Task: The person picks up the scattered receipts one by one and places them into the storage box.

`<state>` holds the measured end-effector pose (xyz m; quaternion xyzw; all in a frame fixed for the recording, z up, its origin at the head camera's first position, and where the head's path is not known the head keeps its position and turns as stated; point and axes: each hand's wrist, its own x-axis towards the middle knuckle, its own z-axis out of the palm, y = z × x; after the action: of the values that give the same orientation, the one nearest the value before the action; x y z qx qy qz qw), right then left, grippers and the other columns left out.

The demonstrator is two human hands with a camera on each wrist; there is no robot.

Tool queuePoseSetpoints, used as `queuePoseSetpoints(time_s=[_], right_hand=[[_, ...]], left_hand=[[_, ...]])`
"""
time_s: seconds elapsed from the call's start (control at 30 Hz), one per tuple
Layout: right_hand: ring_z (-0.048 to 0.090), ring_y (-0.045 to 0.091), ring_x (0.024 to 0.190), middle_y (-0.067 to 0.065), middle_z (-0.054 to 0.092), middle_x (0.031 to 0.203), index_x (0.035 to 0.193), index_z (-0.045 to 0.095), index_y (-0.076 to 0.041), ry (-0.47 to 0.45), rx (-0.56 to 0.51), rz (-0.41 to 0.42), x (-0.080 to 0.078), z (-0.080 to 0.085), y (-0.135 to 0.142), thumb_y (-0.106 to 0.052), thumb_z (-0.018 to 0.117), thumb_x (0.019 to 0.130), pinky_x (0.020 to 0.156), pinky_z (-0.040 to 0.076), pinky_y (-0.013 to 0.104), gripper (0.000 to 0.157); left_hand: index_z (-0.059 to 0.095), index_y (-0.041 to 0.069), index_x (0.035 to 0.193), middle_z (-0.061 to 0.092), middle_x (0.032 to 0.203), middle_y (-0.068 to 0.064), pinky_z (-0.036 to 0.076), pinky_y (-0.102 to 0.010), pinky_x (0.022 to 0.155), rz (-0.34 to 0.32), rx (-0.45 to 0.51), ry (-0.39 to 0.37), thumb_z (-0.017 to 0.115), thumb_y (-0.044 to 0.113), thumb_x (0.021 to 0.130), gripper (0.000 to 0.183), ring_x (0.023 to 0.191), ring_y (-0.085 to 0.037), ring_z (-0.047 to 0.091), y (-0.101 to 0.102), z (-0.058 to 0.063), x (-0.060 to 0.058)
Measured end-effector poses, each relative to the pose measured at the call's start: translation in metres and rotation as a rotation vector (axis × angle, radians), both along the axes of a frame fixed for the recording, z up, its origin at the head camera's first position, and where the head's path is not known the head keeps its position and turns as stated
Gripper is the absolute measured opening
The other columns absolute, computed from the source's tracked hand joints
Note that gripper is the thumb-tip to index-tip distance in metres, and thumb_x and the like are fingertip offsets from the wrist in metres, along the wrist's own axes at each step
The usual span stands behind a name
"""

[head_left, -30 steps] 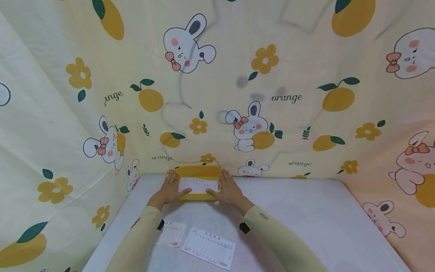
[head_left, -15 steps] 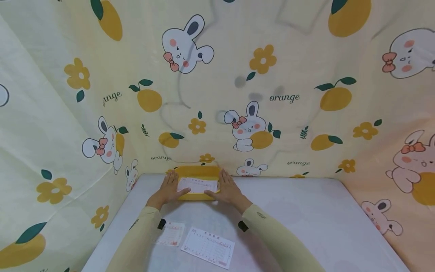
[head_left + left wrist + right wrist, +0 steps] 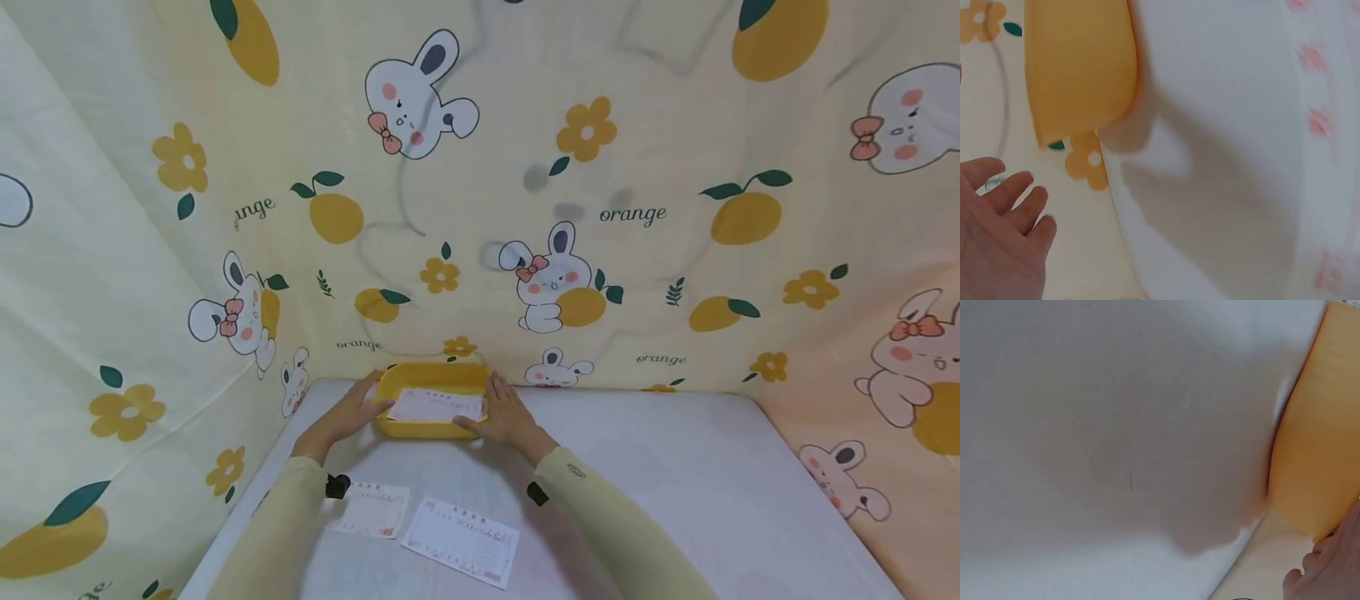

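Note:
At the back of the table stands a yellow plastic bin [image 3: 420,430] with a printed paper slip [image 3: 437,406] in it. My left hand [image 3: 347,417] is beside the bin's left end, its thumb near the front left corner. In the left wrist view a gap shows between those loosely extended fingers [image 3: 1019,200] and the bin's side [image 3: 1082,69]. My right hand [image 3: 512,419] rests on the right end with fingers straight along the side and thumb at the front rim. In the right wrist view its fingers [image 3: 1329,565] touch the bin's edge.
Two more printed slips lie on the white table [image 3: 637,483] nearer to me: one at the left [image 3: 367,510], partly behind my left sleeve, and a tilted one [image 3: 461,542] beside it. A patterned curtain [image 3: 480,192] rises right behind the bin and along both sides.
My left hand has come away from the bin's left end, moving left and uncovering that corner. The right hand stays in place, and the bin has hardly moved.

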<state>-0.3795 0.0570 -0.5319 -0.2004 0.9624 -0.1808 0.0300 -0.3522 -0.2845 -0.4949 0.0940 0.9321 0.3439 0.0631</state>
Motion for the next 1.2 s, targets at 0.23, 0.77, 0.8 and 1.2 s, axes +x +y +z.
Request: queuePoseSetpoints(time_s=[0.23,0.77,0.8,1.2], right_hand=[[0.001,0.037,0.167,0.022,-0.003,0.179,0.169,0.005,0.005,-0.009,-0.002,-0.003,0.003,0.001,0.000,-0.091,0.041,0.092,0.134,0.007,0.050,0.129],[0.001,0.037,0.167,0.024,-0.002,0.178,0.169,0.006,0.007,0.002,0.004,-0.002,0.008,0.007,-0.001,-0.090,0.041,0.094,0.135,0.007,0.049,0.127],[0.002,0.037,0.167,0.024,-0.001,0.179,0.169,0.007,0.007,0.006,0.004,-0.003,0.007,0.007,-0.002,-0.089,0.042,0.094,0.135,0.007,0.049,0.126],[0.002,0.037,0.167,0.022,0.000,0.179,0.170,0.005,0.004,-0.007,0.028,-0.029,0.008,0.009,-0.003,-0.083,0.048,0.097,0.134,0.010,0.049,0.122]], left_hand=[[0.034,0.002,0.167,0.031,0.170,-0.029,0.023,-0.069,0.126,-0.001,-0.043,0.037,0.057,0.047,0.111,0.075,0.157,-0.053,0.025,-0.023,-0.002,0.022],[0.057,0.010,0.156,0.048,0.160,-0.028,0.033,-0.073,0.119,0.046,-0.166,-0.093,0.072,0.038,0.104,0.060,0.150,-0.055,0.038,-0.056,-0.010,0.074],[0.058,0.010,0.155,0.050,0.159,-0.028,0.034,-0.073,0.118,0.045,-0.172,-0.091,0.073,0.037,0.103,0.060,0.149,-0.055,0.039,-0.058,-0.011,0.076],[0.059,0.004,0.152,0.054,0.155,-0.028,0.042,-0.067,0.115,0.039,-0.115,-0.123,0.083,0.029,0.095,0.067,0.142,-0.053,0.050,-0.073,-0.029,0.093]])
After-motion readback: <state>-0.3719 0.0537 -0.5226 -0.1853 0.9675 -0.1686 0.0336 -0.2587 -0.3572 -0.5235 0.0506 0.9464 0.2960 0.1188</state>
